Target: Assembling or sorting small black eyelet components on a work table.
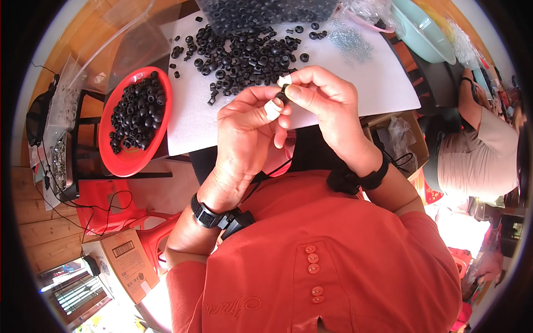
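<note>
From where I stand, the person in the red shirt [333,238] has both hands raised over the near edge of the white-topped bench [383,83]. The left hand [244,122] and right hand [330,105] meet at a small black piece [283,95], pinched between their fingers, thumbs pressed close; its far side is hidden by the fingertips. A pale wrap [273,109] covers the tip of the left thumb.

Just beyond the hands lies a loose heap of black parts [244,61], with a clear tub [266,22] full of similar ones behind it. To the heap's right are scattered little silvery bits [350,41], and past them a pale green basin [425,33]. An oval red tray [125,166] at the left carries more black pieces [139,114]. Over on the right, well apart from the hands, is another person in a beige top [477,155].
</note>
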{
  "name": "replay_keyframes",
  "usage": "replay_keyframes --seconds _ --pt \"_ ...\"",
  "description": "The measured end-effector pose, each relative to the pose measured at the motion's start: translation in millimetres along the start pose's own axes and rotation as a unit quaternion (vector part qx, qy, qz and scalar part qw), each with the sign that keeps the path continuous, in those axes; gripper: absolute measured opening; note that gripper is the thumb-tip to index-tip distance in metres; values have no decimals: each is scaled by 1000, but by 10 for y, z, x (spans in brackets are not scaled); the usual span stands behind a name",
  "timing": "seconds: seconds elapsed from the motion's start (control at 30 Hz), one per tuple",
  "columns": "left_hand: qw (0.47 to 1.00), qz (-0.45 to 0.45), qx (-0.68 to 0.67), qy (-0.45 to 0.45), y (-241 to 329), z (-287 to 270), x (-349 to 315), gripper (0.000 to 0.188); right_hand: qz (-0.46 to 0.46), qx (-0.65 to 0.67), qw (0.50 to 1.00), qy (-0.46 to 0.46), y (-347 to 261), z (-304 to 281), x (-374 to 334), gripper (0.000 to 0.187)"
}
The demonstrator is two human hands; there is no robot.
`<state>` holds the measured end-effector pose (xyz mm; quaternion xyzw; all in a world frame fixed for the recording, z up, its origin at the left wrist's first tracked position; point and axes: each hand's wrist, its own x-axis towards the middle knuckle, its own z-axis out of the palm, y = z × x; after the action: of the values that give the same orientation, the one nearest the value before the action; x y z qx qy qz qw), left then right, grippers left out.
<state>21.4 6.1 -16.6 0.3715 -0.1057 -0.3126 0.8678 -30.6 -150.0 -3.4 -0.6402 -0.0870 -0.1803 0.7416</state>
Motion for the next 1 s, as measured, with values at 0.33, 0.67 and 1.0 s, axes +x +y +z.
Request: replay_keyframes --seconds 0.33,0.67,1.0 --pt "1000 2 0 1 0 34 3 16 -60 -104 993 -15 8 -87 30 5" --pt "999 -10 36 24 1 64 -22 16 -49 -169 982 -65 -80 -171 37 3" --pt "997 8 75 30 -41 86 -21 13 -90 -315 943 -64 -180 -198 16 5"
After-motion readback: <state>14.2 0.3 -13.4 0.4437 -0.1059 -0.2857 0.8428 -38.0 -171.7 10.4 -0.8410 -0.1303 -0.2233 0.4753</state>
